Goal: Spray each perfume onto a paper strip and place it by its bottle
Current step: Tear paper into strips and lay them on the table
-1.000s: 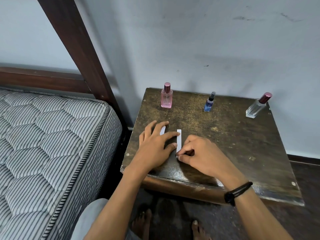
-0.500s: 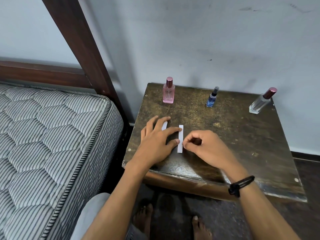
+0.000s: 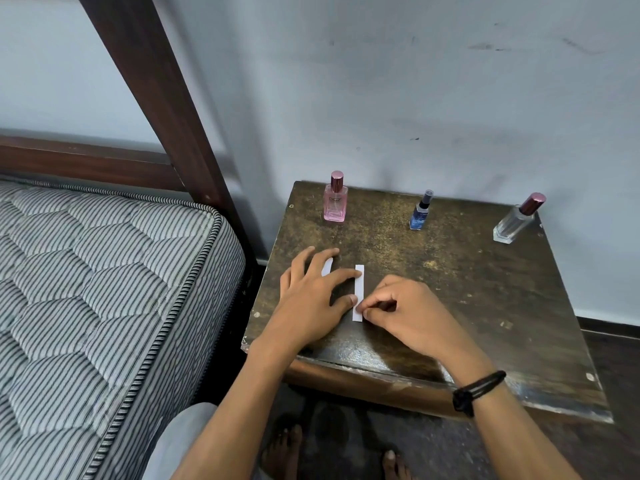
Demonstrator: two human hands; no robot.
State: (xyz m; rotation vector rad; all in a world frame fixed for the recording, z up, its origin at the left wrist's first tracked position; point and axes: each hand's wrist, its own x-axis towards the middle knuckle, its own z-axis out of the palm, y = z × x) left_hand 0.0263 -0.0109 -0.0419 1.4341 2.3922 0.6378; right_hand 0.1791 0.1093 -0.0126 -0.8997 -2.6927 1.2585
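Presently your right hand (image 3: 412,317) pinches the near end of a paper strip (image 3: 358,289) lying flat well in front of the pink bottle (image 3: 335,202), while your left hand (image 3: 311,299) presses, fingers straight, on a second strip (image 3: 327,266) beside it; peel one edge up gently, without creasing, before reaching for that bottle.

A bedroom; striped mattress (image 3: 86,289) beside worn wooden bedside table (image 3: 485,306).
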